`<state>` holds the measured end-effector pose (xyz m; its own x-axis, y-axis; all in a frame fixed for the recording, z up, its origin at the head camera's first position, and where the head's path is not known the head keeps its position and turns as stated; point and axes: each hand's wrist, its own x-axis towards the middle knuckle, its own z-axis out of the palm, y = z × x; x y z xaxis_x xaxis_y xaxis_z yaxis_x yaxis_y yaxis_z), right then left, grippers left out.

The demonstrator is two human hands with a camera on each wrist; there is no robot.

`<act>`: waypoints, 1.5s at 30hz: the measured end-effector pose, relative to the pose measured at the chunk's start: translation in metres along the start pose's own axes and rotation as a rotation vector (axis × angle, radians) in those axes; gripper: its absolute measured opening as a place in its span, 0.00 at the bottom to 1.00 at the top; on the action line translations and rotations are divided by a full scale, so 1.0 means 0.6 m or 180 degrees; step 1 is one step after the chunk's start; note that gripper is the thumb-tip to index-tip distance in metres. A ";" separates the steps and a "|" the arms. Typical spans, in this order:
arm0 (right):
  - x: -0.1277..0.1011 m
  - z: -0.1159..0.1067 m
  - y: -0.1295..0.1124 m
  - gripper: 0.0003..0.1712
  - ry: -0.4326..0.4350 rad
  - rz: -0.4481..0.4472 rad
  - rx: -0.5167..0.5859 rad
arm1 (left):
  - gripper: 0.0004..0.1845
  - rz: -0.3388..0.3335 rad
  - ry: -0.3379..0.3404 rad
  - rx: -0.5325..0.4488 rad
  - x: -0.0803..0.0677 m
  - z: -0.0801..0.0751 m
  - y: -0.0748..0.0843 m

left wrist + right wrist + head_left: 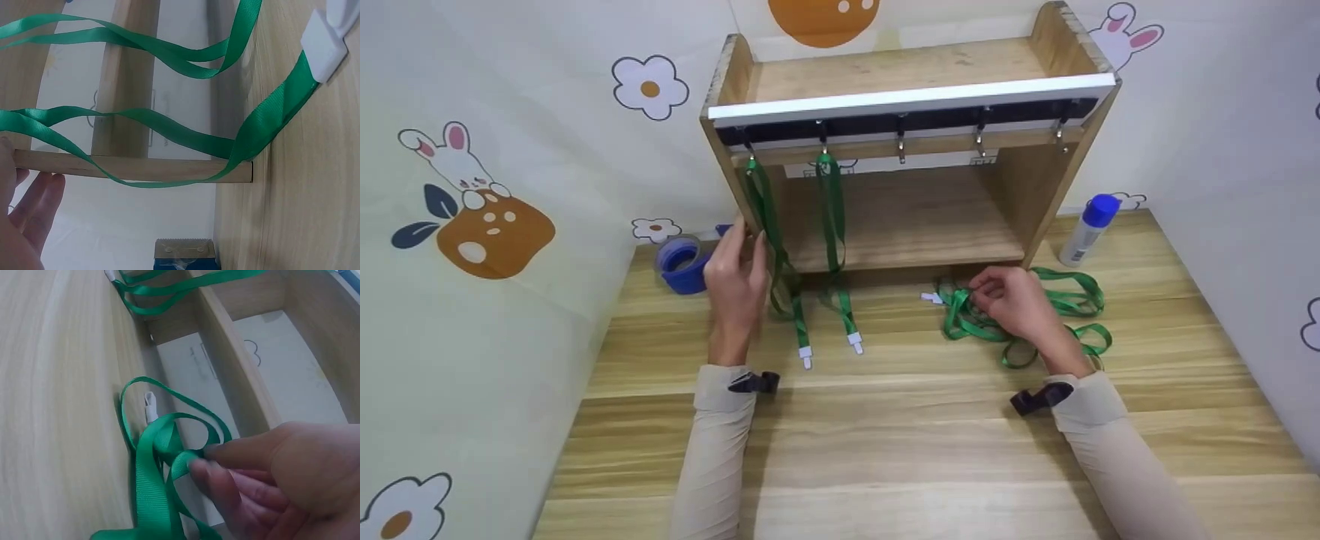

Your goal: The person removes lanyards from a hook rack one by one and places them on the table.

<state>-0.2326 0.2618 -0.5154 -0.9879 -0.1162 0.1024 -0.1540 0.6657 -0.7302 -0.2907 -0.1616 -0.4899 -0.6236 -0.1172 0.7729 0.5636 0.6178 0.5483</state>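
Note:
My left hand (735, 264) holds the left side panel of a wooden shelf (915, 214), thumb and fingers on either side of the board. Beside it, a green lanyard (765, 201) hangs from the leftmost hook, and a second lanyard (832, 202) hangs from the hook to its right. White clips (806, 357) at their lower ends reach over the table. With thumb and forefinger, my right hand (1014, 301) pinches a loop of green lanyard (154, 481) from a tangled bunch by the shelf's lower right front. A white clip (150, 406) shows at the bunch's edge.
Three bare metal hooks (979, 139) line the right part of the shelf's dark rail. A blue tape dispenser (684, 276) stands left of the shelf, and a white bottle with a blue cap (1087, 231) stands to its right. Patterned walls (510, 337) enclose the wooden table (885, 450).

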 end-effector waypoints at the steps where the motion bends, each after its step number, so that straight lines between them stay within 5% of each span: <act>1: 0.000 0.002 0.000 0.07 -0.0034 -0.0035 0.0046 | 0.20 -0.0005 -0.0002 -0.0004 0.000 0.000 0.000; 8: 0.000 0.021 -0.009 0.09 -0.0335 -0.0368 0.0310 | 0.20 -0.0032 -0.0065 0.0015 0.002 -0.002 0.002; 19: -0.009 0.043 -0.046 0.12 -0.0556 -0.0520 0.1079 | 0.20 -0.0007 -0.0068 0.0018 0.001 -0.003 0.003; 24: -0.011 0.024 -0.055 0.10 -0.0132 -0.0625 0.0587 | 0.20 0.0032 -0.0010 0.0040 0.001 -0.001 0.002; 30: -0.007 0.003 -0.034 0.05 0.0168 -0.0277 0.0020 | 0.20 -0.0016 -0.0034 0.0048 0.000 -0.002 0.002; 38: -0.004 0.010 -0.016 0.06 0.0017 0.0035 0.0460 | 0.20 -0.0047 -0.0071 0.0049 -0.001 -0.004 0.002; 45: -0.003 0.038 -0.021 0.06 -0.0236 -0.0108 0.0641 | 0.20 -0.0050 -0.0078 0.0023 0.000 -0.003 0.002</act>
<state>-0.2284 0.2367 -0.5217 -0.9772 -0.1949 0.0846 -0.1733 0.5006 -0.8482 -0.2890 -0.1625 -0.4885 -0.6454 -0.1078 0.7562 0.5499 0.6216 0.5579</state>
